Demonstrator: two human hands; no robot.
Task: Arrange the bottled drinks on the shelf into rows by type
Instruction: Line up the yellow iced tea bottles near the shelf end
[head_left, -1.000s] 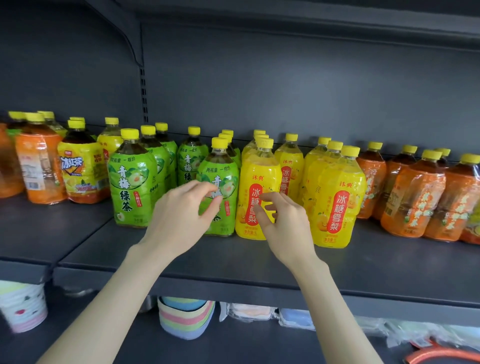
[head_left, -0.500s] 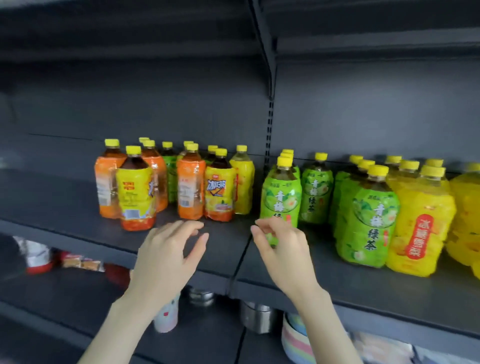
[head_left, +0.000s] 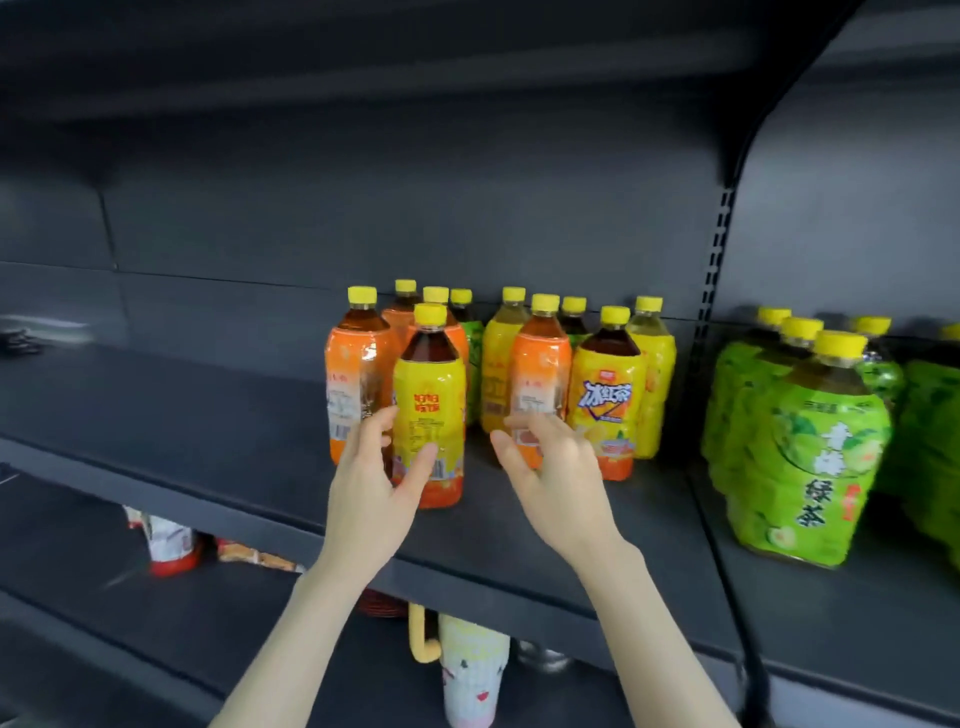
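A mixed cluster of yellow-capped bottles stands mid-shelf. At its front is a red tea bottle with a yellow label (head_left: 428, 395), and my left hand (head_left: 374, 499) wraps it, thumb on the front and fingers on its left side. My right hand (head_left: 556, 478) is spread open, fingertips in front of the lower label of an orange-labelled bottle (head_left: 537, 374). Beside that stands a second red tea bottle (head_left: 605, 400). Another orange bottle (head_left: 353, 374) and pale yellow bottles (head_left: 498, 364) stand behind. Large green tea bottles (head_left: 810, 457) form rows on the right section.
The dark shelf board (head_left: 182, 415) stretches bare to the left of the cluster. A slotted upright (head_left: 717, 260) divides the two shelf sections. Below hang a patterned cup (head_left: 472, 670) and snack packets (head_left: 166, 540). Another shelf overhangs above.
The view has swung left from the green and yellow rows to the mixed cluster. Both hands moved forward; my left hand has closed around the front red tea bottle.
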